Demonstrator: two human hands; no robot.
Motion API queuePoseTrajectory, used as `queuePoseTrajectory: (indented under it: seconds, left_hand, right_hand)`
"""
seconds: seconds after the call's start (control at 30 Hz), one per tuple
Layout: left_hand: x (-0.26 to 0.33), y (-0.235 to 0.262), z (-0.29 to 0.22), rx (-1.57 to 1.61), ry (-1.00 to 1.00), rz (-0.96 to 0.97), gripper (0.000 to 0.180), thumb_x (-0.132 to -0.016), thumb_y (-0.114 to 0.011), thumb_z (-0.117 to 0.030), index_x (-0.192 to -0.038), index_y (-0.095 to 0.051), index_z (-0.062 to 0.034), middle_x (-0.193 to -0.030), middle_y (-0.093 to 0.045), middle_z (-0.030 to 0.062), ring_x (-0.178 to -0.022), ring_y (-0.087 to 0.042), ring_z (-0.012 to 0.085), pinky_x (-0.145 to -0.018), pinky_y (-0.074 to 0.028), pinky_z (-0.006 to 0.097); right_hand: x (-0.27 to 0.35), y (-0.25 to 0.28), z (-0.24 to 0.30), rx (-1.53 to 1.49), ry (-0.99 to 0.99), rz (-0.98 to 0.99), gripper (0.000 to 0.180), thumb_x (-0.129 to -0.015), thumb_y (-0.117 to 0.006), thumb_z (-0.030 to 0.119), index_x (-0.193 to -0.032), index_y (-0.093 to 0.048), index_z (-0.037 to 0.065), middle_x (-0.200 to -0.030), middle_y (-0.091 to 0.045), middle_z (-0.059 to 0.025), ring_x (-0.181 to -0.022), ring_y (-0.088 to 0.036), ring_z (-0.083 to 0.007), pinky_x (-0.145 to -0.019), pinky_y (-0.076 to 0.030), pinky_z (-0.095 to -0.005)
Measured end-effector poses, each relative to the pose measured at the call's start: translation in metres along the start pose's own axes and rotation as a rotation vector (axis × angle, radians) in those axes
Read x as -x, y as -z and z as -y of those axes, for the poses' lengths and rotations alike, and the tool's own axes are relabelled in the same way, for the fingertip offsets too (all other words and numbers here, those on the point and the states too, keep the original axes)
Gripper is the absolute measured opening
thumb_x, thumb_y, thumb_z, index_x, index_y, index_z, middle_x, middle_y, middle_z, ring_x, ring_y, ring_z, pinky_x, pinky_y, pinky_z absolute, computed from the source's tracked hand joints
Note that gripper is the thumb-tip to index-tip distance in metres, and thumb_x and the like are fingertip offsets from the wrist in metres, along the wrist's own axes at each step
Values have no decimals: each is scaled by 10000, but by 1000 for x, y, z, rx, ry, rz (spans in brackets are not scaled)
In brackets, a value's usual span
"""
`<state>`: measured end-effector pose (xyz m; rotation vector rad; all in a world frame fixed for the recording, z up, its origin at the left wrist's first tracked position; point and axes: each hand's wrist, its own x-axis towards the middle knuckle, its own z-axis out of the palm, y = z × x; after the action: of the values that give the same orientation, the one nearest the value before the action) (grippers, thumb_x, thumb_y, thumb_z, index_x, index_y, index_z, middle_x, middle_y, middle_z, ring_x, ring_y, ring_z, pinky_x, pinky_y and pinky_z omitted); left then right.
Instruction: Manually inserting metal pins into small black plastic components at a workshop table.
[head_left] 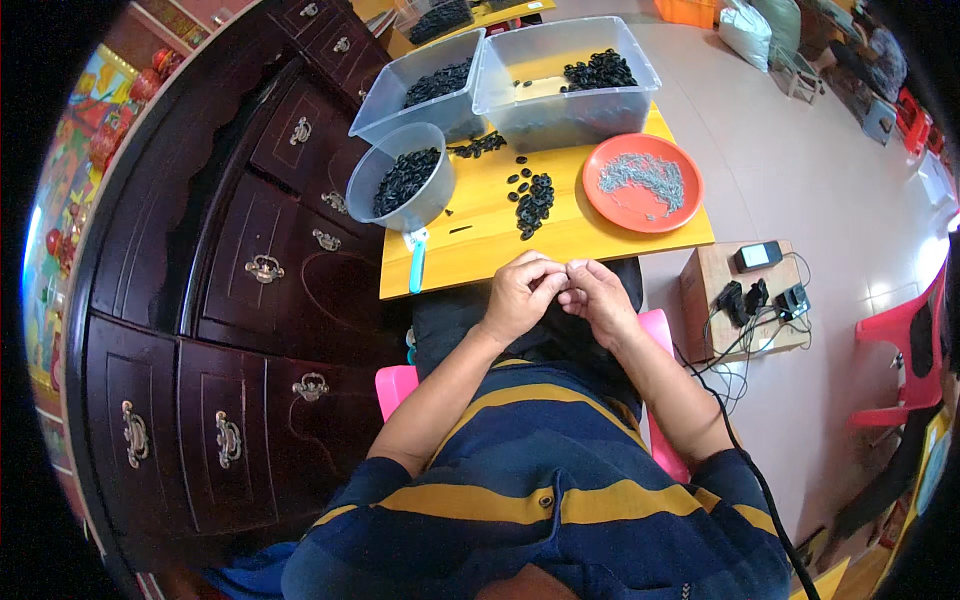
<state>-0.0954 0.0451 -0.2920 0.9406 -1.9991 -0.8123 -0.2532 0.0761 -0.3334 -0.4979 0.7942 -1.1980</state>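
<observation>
My left hand (522, 293) and my right hand (598, 297) meet at the front edge of the yellow table (475, 262), above my lap. Thumbs and forefingers on both are pinched together, fingertips almost touching; whatever sits between them is too small or hidden to name. Just beyond lies a loose pile of small black oval parts (535, 205). To its right is an orange-red plate (642, 222) holding a heap of small silvery metal pieces (645, 180). A turquoise-handled tool (417, 265) lies at the table's left front, near a thin dark strip (460, 229).
A round translucent tub (440, 190) and two clear bins (570, 125) (375, 122) hold more black parts. A dark wooden cabinet (300, 230) borders the left. On the right, a wooden box (700, 300) carries devices and cables near a red chair (890, 350). Another person (875, 65) sits far right.
</observation>
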Motion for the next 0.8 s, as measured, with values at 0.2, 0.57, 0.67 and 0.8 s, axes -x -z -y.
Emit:
queuePoseTrajectory:
  seconds: [0.2,0.57,0.67,0.8]
  left_hand:
    - [-24,-2,7,130,123,141,184,-893,-679,-63,-1067,-705,-9,-932,-656,17,-806,-599,83,-720,-493,247]
    - [-141,-42,16,-504,-206,230,142,-791,-716,-178,-885,-738,-73,-808,-686,118,-706,-679,264,-662,-539,386]
    - [-158,-54,18,-585,-202,283,125,-799,-694,-193,-864,-747,-101,-822,-703,121,-735,-686,309,-691,-547,425]
    - [-175,-61,21,-721,-95,433,138,-787,-681,-222,-858,-759,-134,-818,-721,114,-776,-699,301,-719,-552,432]
  right_hand:
    - [-5,9,0,-162,9,-14,147,-980,-618,207,-1074,-609,94,-898,-631,25,-714,-593,-56,-639,-517,-204]
    - [-3,0,-1,-50,-16,6,166,-996,-605,244,-1080,-616,102,-823,-581,49,-654,-540,-42,-617,-469,-187]
    - [-1,-2,3,-48,-20,-28,154,-992,-612,237,-1072,-615,106,-832,-590,47,-658,-542,-41,-620,-469,-187]
    - [-2,-1,4,-47,-38,-17,134,-989,-615,230,-1050,-612,110,-842,-603,42,-656,-546,-43,-622,-469,-187]
